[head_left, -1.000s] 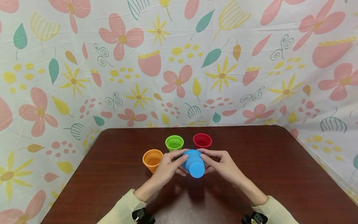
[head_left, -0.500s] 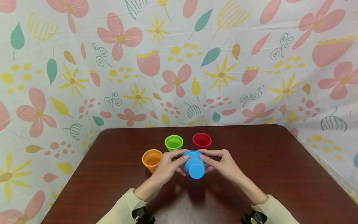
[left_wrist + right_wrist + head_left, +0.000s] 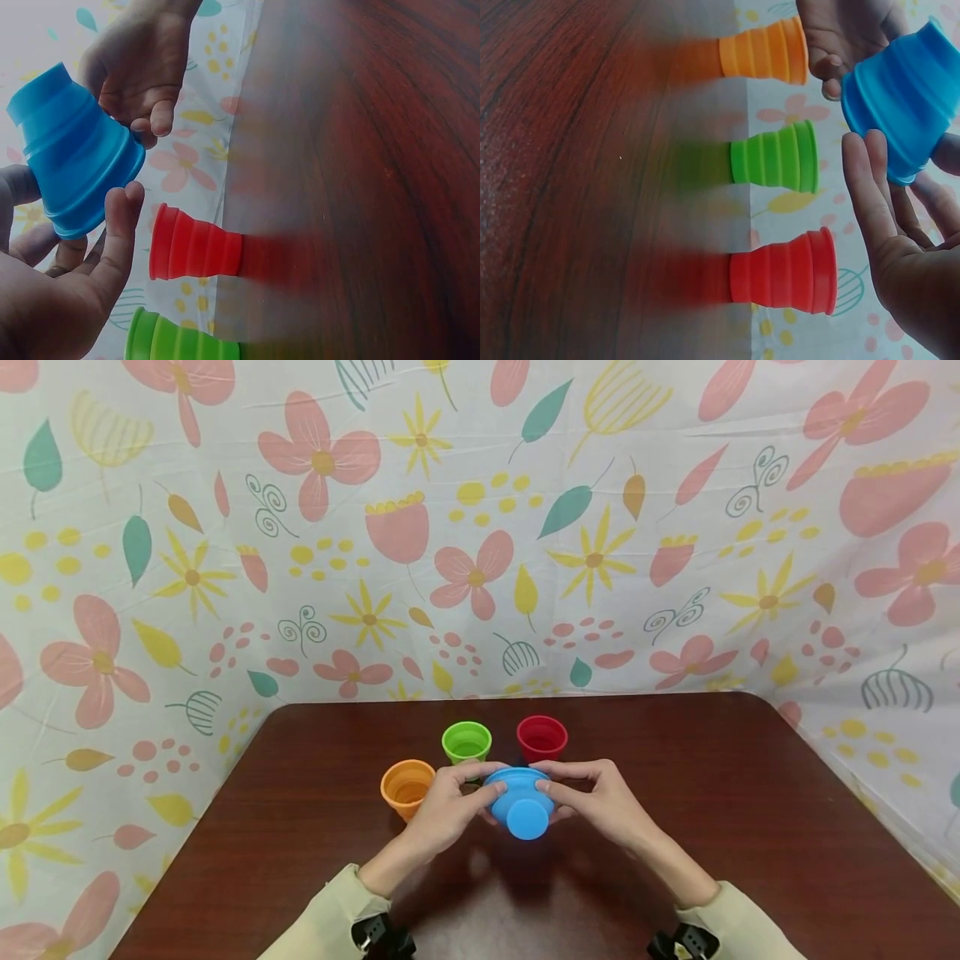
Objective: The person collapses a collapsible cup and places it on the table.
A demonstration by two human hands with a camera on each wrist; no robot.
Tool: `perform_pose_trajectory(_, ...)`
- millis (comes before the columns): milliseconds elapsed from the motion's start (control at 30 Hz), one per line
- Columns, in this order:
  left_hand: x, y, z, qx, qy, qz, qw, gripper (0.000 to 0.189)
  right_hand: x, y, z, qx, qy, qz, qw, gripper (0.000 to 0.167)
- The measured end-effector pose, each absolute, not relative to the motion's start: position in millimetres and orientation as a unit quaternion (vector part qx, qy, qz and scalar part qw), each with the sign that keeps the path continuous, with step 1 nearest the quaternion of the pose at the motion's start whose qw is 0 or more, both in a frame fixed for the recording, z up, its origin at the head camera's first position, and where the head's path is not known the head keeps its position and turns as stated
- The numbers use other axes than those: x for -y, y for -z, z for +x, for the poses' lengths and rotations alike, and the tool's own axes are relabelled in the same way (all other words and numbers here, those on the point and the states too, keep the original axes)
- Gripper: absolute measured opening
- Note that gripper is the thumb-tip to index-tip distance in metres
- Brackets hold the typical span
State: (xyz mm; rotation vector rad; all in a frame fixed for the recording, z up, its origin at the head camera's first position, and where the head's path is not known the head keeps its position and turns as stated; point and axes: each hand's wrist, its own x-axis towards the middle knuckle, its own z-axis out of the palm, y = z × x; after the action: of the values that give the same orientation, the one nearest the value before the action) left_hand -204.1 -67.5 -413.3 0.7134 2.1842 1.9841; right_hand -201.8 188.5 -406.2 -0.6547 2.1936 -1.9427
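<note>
Both hands hold a blue collapsible cup (image 3: pixel 525 802) above the table, its base tipped toward the head camera and its wide rim facing away. My left hand (image 3: pixel 450 802) grips its left side, thumb on the wall and fingers at the rim. On the other side my right hand (image 3: pixel 596 797) grips it the same way. Ringed folds show along the blue cup (image 3: pixel 75 150) in the left wrist view. An orange cup (image 3: pixel 407 787) stands beside the left hand. Behind the hands are a green cup (image 3: pixel 467 742) and a red cup (image 3: pixel 542 737), both upright with open mouths.
The dark brown wooden table (image 3: pixel 712 827) reflects the cups. A white cloth (image 3: pixel 480 635) printed with flowers and leaves hangs behind it. Each wrist carries a black strapped device (image 3: pixel 382 937) near the sleeve.
The blue cup has become shorter and looks wider at its rim, its folds pushed together between the hands. The other cups stay where they were.
</note>
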Motion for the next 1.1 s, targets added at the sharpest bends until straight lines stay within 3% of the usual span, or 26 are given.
perform_pose_trajectory(633,66.1,408.2,-201.1,-0.755,-0.602,0.258,0.032,0.03,-186.4,408.3,-203.1,-0.714,0.655,-0.244,0.044,0.036)
perform_pose_trajectory(933,62.2,409.1,-201.6,-0.758,-0.609,0.235,0.011,0.031,-188.6,408.0,-202.0,-0.695,0.671,-0.244,0.086,0.045)
perform_pose_trajectory(1100,60.7,410.6,-201.1,-0.756,-0.614,0.225,0.006,0.032,-188.0,407.9,-201.4,-0.7,0.667,-0.244,0.073,0.044)
